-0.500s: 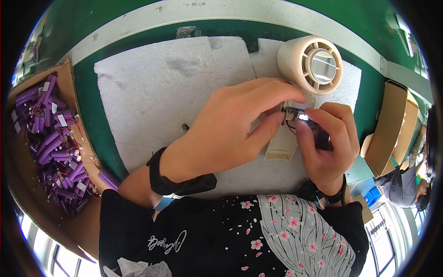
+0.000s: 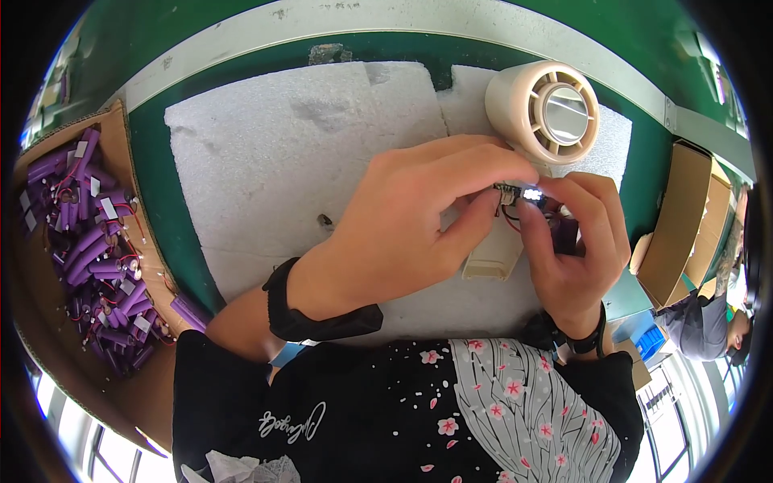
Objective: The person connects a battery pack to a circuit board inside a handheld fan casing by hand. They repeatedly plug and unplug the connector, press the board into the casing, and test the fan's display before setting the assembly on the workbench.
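Observation:
A cream handheld fan (image 2: pixel 509 109) lies with its round slotted head at the far side, a mirror-like disc at its centre. Its opened handle shell (image 2: pixel 488 264) extends toward me, partly hidden under my hands. Between my fingertips is a small circuit board (image 2: pixel 506 193) with a lit white display (image 2: pixel 532 194). My left hand (image 2: pixel 403 217) pinches the board's left end with thumb and forefinger. At the lit end, my right hand (image 2: pixel 584 258) closes thumb and forefinger on the board. A dark purple battery cell (image 2: pixel 566 236) shows within the right hand's curl, and thin red and black wires run below the board.
White foam sheets (image 2: pixel 290 153) cover the green bench under the work. A cardboard box (image 2: pixel 121 161) of purple battery cells with wires stands at left; one cell (image 2: pixel 190 312) lies outside it. Another cardboard box (image 2: pixel 672 225) is at right, with a person (image 2: pixel 704 326) beyond.
The board has tilted so its lit display now faces up more fully. My right fingertips have shifted slightly up and right; the left hand has moved slightly right.

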### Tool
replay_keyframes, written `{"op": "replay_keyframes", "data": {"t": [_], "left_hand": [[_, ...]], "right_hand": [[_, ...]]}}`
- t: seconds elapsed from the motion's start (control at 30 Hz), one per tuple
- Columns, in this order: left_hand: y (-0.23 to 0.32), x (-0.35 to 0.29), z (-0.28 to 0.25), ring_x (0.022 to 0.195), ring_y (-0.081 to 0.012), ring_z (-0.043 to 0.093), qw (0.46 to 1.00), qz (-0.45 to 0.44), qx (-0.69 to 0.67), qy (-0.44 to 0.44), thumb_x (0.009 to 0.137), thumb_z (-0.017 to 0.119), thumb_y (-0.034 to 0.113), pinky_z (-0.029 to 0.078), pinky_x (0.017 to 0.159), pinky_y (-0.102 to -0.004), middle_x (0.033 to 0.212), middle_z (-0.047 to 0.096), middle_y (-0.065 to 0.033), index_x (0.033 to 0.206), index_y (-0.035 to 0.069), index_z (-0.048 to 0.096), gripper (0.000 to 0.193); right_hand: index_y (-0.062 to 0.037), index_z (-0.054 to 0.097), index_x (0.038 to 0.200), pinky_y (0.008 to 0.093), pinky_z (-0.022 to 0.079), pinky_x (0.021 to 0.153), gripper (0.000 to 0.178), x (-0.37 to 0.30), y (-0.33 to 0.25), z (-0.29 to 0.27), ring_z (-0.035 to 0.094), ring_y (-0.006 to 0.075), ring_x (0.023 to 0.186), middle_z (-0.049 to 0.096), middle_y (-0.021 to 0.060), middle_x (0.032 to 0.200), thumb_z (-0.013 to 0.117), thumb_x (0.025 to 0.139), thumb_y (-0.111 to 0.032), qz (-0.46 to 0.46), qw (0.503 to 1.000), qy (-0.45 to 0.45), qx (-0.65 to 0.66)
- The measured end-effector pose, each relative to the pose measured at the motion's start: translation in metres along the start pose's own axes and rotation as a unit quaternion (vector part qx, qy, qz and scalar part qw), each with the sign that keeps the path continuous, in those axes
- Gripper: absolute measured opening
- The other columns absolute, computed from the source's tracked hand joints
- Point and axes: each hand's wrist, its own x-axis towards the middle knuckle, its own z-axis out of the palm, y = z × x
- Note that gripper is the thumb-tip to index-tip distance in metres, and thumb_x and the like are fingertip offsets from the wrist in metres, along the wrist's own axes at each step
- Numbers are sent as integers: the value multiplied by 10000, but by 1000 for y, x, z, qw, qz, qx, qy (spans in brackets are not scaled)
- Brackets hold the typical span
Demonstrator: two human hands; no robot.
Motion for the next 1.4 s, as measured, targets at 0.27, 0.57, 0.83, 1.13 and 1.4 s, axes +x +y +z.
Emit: {"op": "replay_keyframes", "data": {"t": [0.27, 0.57, 0.83, 1.13, 1.4], "left_hand": [[-1, 0, -2, 728, -182, 663, 994, 52, 92, -17, 716, 603, -108, 519, 612, -271, 1091, 670, -135, 1015, 138, 749, 414], [0, -1, -3, 723, -186, 657, 995, 33, 87, -25, 730, 594, -101, 514, 622, -277, 1137, 640, -134, 1016, 132, 744, 398], [1, -1, -3, 744, -184, 656, 997, 40, 65, -20, 731, 572, -124, 510, 645, -278, 1122, 620, -143, 1018, 94, 735, 396], [1, 1, -9, 790, -159, 644, 997, 26, 70, 4, 746, 573, -122, 514, 662, -261, 1150, 596, -134, 1031, 83, 725, 383], [0, 2, -11, 827, -147, 634, 998, 13, 59, 4, 740, 601, -114, 505, 671, -232, 1175, 580, -128, 1037, 71, 719, 369]], "right_hand": [[3, 560, 859, 208, 394, 557, 203, 1, -6, -10, 530, 95, 680, 565, 55, 822, 728, 753, 41, 94, 991, -84, 48], [-10, 599, 865, 222, 417, 520, 215, 9, -4, -18, 536, 102, 599, 557, 51, 758, 768, 733, 12, 141, 971, -163, 105], [16, 589, 867, 256, 435, 567, 192, 3, 19, -25, 539, 114, 625, 598, 56, 814, 724, 834, -116, 103, 947, -155, 261], [13, 593, 982, 271, 475, 718, 279, 18, 12, -35, 596, 167, 818, 597, 94, 923, 750, 761, -55, 251, 860, -259, 362], [-26, 533, 1118, 311, 431, 907, 601, 21, 9, -42, 541, 202, 991, 519, 90, 1134, 786, 581, 72, 122, 895, -383, 193]]}}
